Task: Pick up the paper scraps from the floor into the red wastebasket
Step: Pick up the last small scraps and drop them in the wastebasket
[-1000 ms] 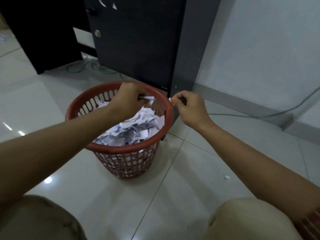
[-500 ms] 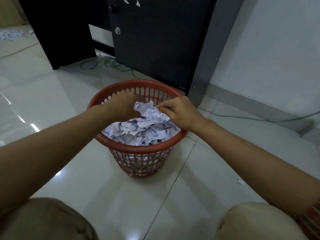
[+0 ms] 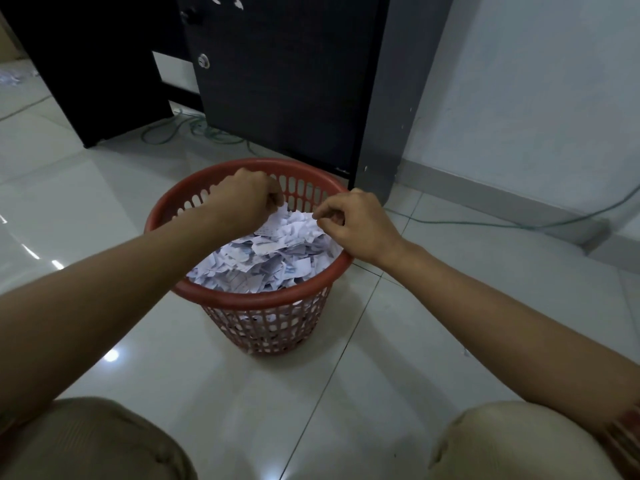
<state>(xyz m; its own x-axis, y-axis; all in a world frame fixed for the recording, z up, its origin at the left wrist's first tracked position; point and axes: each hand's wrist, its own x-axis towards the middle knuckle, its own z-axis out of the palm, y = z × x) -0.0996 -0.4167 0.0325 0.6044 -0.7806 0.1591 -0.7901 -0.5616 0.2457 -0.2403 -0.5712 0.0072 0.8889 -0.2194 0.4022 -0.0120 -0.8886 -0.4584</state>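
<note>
— Fingers of both hands? Left hand (image 3: 242, 199) and right hand (image 3: 356, 223) curl over the red wastebasket (image 3: 249, 297), pinching paper scraps (image 3: 273, 251) heaped inside.

— Around it? Dark cabinet (image 3: 284, 81) behind, green cable (image 3: 502, 221) along the wall, one scrap (image 3: 466, 352) on the floor.

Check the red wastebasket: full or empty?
Nearly full: paper scraps heap close to the red wastebasket rim.

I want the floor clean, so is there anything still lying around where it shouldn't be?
Yes. One small paper scrap lies on the floor tile right of the red wastebasket, and more scraps lie on the floor at the far left.
</note>
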